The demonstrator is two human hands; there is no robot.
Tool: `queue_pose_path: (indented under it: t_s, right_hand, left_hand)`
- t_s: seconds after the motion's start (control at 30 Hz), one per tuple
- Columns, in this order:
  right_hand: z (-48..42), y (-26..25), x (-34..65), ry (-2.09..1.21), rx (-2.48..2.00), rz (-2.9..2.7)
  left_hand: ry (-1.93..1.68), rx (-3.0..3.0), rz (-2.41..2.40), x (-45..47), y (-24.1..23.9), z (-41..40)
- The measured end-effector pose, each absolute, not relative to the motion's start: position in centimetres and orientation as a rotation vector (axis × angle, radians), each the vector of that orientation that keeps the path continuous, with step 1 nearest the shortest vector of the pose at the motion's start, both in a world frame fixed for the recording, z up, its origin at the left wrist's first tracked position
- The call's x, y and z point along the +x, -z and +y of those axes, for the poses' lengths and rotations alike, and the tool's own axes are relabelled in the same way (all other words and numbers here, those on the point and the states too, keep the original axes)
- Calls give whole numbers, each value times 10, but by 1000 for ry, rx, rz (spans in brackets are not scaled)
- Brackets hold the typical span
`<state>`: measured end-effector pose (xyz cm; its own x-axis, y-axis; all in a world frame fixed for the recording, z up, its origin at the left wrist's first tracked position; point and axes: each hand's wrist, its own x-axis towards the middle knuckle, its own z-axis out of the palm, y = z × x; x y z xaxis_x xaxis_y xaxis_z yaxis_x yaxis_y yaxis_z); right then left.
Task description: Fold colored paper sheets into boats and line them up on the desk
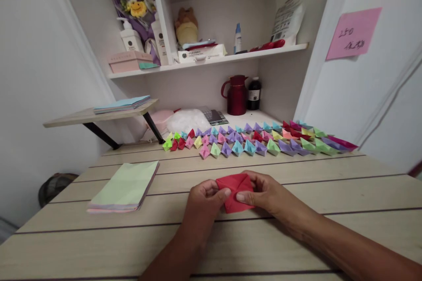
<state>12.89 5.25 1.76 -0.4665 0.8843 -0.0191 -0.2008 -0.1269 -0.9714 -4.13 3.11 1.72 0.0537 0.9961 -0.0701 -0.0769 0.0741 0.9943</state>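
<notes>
A red square of folded paper is held just above the table, its creases meeting near the middle. My left hand pinches its left side, thumb on top and fingers curled behind. On the right side my right hand grips the paper, with its thumb pressed flat near the centre and the fingers hidden underneath. Beyond the hands, rows of small folded paper boats in many colours stand along the back of the table. To the left lies a stack of coloured paper, a pale green sheet on top.
A small raised shelf at the left carries another paper stack. Behind the boats stand a dark red jug, a dark bottle and a clear plastic bag. A pink note hangs on the right wall.
</notes>
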Motion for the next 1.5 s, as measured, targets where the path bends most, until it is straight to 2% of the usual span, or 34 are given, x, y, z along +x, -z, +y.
queue_pose_path:
  t_s: [0.2,0.47,0.57,0.7,0.8,0.9,1.07,1.27,1.5]
  right_hand:
    - [52,-16,130,-1640,-925,-1339]
    - [54,-16,131,-1562,-1001,-1353]
    - [63,-13,139,-1122,-1132,-1492]
    - [75,-13,152,-135,-1012,-1870]
    - [77,-12,152,186,-815,-2125]
    - [74,-8,145,211,-693,-2357]
    - [72,-5,138,46,-722,-2547]
    - [74,-5,150,-194,-798,-2577]
    - [78,-5,159,-395,-917,-2472]
  left_hand:
    - [-1175,1235,1108,-36,-8,33]
    - [-1080,1667,1331,-41,-11,33]
    - [-1109,1760,1392,-44,-6,36]
    - [-1209,1806,1491,-53,4,43]
    - [-1271,1934,1523,-59,6,46]
    - [-1301,2038,1523,-62,3,45]
    - [-1161,2140,1482,-61,-2,41]
    - [-787,2397,1451,-63,-3,37]
    - [-680,2343,1485,-68,-10,36]
